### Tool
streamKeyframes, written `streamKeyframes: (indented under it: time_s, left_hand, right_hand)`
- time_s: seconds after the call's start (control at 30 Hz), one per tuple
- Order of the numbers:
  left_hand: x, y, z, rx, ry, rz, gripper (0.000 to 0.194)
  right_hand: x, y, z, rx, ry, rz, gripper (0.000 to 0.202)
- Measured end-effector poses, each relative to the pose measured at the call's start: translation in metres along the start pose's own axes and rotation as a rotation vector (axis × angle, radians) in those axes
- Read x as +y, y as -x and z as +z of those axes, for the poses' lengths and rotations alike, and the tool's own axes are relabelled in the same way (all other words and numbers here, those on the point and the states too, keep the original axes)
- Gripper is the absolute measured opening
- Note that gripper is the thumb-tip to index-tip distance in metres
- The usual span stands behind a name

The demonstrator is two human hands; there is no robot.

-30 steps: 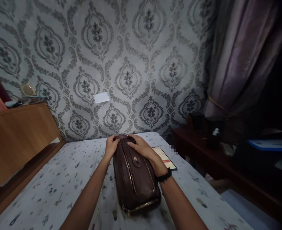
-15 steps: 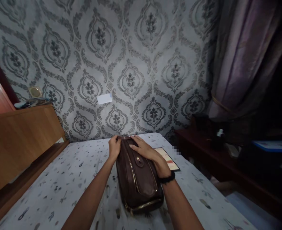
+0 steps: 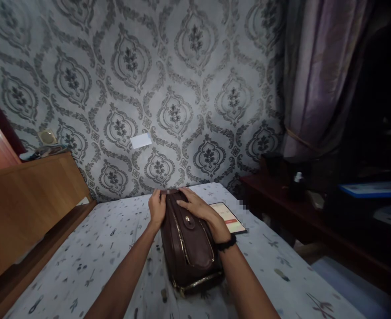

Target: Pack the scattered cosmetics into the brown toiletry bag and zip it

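A brown leather bag (image 3: 195, 248) with gold zippers and a round metal clasp on a tab lies on the bed, its long side running away from me. My left hand (image 3: 156, 208) is closed around the bag's far left corner, thumb near its top edge. Across the upper right of the bag rests my right hand (image 3: 200, 208), its thumb apart from the outstretched fingers, which reach to the far edge; the fingertips are partly hidden. A black band (image 3: 226, 243) circles my right wrist.
Right of the bag lies a phone (image 3: 229, 219) with a lit screen, on the patterned white bedsheet (image 3: 115, 257). A wooden headboard (image 3: 36, 204) borders the left. A dark red table (image 3: 268, 199) with a small bottle (image 3: 298, 184) stands at the right. Patterned wallpaper is ahead.
The view has turned slightly to the right, so the scene sits a little further left. Both hands keep nearly the same places on the bag.
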State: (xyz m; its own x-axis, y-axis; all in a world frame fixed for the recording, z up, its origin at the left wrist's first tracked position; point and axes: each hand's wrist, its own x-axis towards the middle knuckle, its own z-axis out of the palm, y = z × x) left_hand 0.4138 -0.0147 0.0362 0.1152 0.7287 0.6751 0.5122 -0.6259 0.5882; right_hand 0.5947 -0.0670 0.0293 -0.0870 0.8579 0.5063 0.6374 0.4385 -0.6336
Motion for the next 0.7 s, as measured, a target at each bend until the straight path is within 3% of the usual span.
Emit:
streamKeyframes:
  time_s: [0.47, 0.7]
  left_hand:
    - [-0.004, -0.006, 0.0, -0.106, 0.126, -0.033, 0.012]
    - [-0.002, -0.014, 0.011, -0.165, 0.171, -0.072, 0.015]
  right_hand:
    - [-0.005, 0.002, -0.003, 0.02, 0.04, 0.032, 0.056]
    - [-0.012, -0.027, -0.017, 0.06, 0.159, 0.111, 0.034]
